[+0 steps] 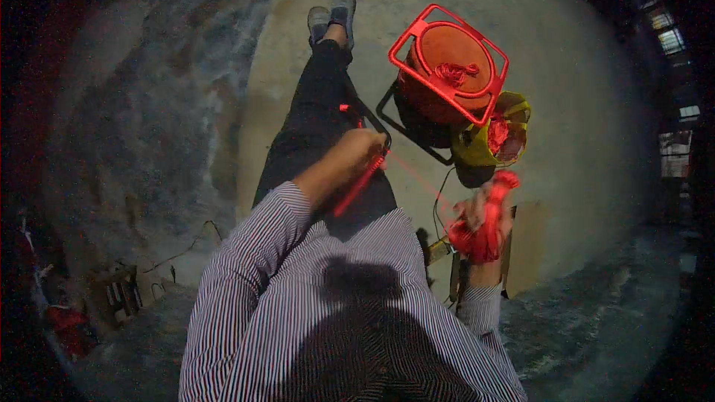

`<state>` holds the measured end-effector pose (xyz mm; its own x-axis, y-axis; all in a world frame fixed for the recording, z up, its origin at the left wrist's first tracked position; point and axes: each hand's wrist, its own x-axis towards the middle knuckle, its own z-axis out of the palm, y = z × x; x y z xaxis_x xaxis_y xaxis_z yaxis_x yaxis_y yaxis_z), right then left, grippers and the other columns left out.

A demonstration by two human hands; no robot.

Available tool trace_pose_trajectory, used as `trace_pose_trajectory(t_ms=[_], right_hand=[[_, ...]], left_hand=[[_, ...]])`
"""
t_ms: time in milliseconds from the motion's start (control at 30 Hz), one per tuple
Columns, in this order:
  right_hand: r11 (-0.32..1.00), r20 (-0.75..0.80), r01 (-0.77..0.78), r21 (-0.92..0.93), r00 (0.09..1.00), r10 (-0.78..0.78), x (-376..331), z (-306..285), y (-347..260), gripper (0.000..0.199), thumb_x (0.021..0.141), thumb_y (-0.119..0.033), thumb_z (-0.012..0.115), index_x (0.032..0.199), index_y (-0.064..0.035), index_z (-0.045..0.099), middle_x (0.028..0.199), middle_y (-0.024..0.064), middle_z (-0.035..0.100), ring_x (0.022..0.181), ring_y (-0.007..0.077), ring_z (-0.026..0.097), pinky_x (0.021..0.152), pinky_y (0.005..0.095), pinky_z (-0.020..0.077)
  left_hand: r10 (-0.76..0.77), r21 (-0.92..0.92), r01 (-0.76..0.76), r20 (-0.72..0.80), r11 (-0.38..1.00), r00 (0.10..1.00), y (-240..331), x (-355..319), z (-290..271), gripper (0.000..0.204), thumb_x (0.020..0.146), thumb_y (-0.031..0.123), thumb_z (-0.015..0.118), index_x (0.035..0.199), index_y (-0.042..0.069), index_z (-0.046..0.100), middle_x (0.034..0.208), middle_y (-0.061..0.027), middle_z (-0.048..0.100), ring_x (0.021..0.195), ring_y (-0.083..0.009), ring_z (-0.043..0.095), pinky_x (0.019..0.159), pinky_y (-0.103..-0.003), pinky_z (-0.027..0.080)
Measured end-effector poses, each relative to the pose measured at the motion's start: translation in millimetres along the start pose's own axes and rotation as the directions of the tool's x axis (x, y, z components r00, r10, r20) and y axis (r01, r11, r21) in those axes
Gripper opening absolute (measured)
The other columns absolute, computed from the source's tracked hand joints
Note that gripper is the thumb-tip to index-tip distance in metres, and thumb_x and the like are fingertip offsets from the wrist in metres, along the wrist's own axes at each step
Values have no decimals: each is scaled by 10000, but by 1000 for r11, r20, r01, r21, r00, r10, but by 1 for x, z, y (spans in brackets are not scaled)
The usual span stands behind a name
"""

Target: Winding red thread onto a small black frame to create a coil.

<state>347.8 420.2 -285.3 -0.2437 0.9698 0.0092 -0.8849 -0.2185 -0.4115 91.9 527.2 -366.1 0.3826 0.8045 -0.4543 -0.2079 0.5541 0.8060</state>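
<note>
My left hand (356, 150) is closed on a dark bar-like frame (372, 117) that lies over my lap. Red cord (359, 184) is wrapped along part of this frame beside my fingers, blurred by motion. Out to the right, my right hand (477, 212) clasps a thick bundle of red cord (488, 227). A thin red strand stretches between the two hands. Small red bits (344, 107) show on the frame's far part. My left fingertips are partly hidden behind the bar.
Ahead on the right stands a round orange-red seat or lid (450, 48) with a red tubular frame (434, 6), a small red cord bundle (456, 73) on top. Beside it, a yellow container (465, 145) holds more red cord. A cardboard-coloured panel (527, 242) is near my right forearm.
</note>
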Motion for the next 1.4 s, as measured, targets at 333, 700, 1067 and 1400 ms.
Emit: trace_pose_trajectory(t_ms=[333,700,1067,1400], right_hand=[[961,-596,75,-266,770,-225,-43,-68,0,306,929,-428,464,919,-125,503,657,25,501,611,232,559,633,432,518],[508,-249,-230,-830,968,32,12,-20,89,656,924,-539,381,1316,-14,394,1053,105,559,977,160,558,874,308,441],[-11,-88,-89,-996,994,-57,103,-18,80,264,760,-167,633,989,-38,650,942,86,630,781,180,603,727,304,479],[-104,132,119,-987,983,-126,96,-39,63,342,708,-79,659,1043,-38,599,1029,109,616,956,257,597,848,337,457]], left_hand=[[57,250,-16,-159,968,986,0,-27,3,157,779,164,595,881,61,535,814,-97,625,667,-188,591,598,-314,481],[212,313,-248,145,917,967,9,-91,63,383,859,108,595,1217,10,501,1121,-80,574,1023,-170,549,897,-302,436],[460,887,-347,456,-305,762,57,-37,-16,287,668,98,658,954,85,660,1015,-113,556,991,-284,526,808,-397,444],[570,925,-359,231,121,788,27,-37,-3,391,681,133,722,1036,49,582,1051,-141,555,1032,-342,515,868,-426,449]])
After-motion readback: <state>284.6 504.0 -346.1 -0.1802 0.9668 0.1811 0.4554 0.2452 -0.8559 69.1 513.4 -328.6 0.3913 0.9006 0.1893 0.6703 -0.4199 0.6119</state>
